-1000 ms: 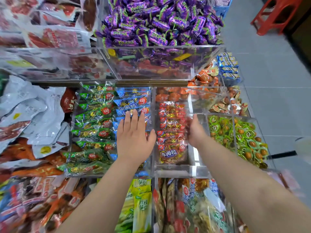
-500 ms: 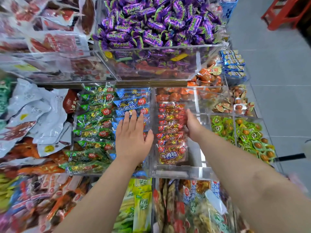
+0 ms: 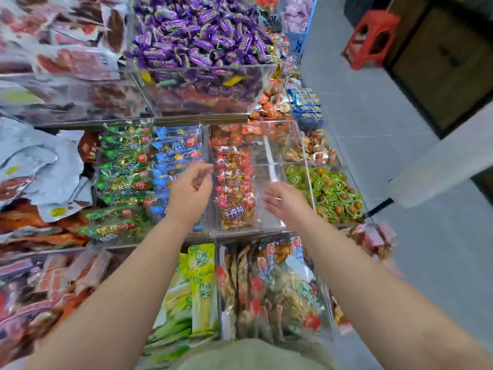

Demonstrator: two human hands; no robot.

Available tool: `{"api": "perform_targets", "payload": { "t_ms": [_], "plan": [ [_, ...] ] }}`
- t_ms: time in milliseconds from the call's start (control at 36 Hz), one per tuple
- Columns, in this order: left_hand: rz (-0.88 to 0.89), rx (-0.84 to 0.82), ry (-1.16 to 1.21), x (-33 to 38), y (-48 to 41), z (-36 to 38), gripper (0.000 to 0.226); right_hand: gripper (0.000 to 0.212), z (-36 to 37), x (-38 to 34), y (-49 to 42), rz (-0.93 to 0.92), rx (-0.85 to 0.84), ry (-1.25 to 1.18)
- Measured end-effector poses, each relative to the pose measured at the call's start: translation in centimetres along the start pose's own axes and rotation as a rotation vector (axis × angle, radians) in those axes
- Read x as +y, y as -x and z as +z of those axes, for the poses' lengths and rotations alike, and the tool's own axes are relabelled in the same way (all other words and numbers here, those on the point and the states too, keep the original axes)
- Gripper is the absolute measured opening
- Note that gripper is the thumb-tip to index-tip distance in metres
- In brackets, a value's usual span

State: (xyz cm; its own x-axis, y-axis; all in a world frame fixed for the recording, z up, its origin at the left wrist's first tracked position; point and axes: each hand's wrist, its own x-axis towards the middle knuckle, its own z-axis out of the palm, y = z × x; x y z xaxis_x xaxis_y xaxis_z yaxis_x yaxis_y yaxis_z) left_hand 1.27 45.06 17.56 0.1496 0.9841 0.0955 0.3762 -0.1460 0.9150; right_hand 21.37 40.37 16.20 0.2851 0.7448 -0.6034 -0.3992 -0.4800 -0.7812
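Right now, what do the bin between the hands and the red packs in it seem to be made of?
The bin looks like clear rigid plastic, probably acrylic, glossy: its walls are see-through and its edges catch white glare. The red packs look like thin glossy plastic film: crinkled, with small highlights and printed labels.

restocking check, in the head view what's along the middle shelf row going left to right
silver pouches → green packets → blue packets → red packets → right hand → round green packs
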Motion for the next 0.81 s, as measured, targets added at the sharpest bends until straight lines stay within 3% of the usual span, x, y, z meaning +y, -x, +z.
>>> {"api": "perform_targets", "payload": {
  "t_ms": [56, 139, 250, 361, 444, 583, 694, 806],
  "plan": [
    [0.023, -0.125, 0.104, 1.3, 2.5, 0.8, 0.015, 0.020, -1.0, 1.2, 2.4, 0.013, 0.000, -0.162],
    [-0.091, -0.382, 0.185, 0.9, 6.0, 3.1, 0.019, 0.009, -3.1, 4.7, 5.8, 0.035, 0.079, -0.279],
    [-0.371, -0.681, 0.082, -2.4, 10.5, 6.1, 0.015, 0.013, -6.8, 12.0, 10.2, 0.101, 0.278, -0.318],
    [-0.540, -0.932, -0.133, -6.7, 15.5, 7.7, 0.013, 0.022, -10.9, 21.3, 15.7, 0.219, 0.496, -0.401],
    [-0.731, -0.986, -0.155, -8.9, 19.4, 8.5, 0.021, 0.022, -13.1, 28.5, 20.8, 0.348, 0.681, -0.468],
    [-0.984, -1.157, -0.325, -12.0, 25.4, 8.5, 0.021, 0.016, -15.0, 39.2, 30.2, 0.528, 0.808, -0.504],
    [-0.956, -1.117, -0.422, -12.6, 28.2, 9.3, 0.016, 0.009, -15.7, 46.2, 36.8, 0.611, 0.942, -0.664],
    [-0.828, -1.170, -0.562, -12.3, 30.9, 11.9, 0.013, 0.019, -16.5, 51.2, 41.7, 0.613, 1.058, -0.861]
  ]
}}
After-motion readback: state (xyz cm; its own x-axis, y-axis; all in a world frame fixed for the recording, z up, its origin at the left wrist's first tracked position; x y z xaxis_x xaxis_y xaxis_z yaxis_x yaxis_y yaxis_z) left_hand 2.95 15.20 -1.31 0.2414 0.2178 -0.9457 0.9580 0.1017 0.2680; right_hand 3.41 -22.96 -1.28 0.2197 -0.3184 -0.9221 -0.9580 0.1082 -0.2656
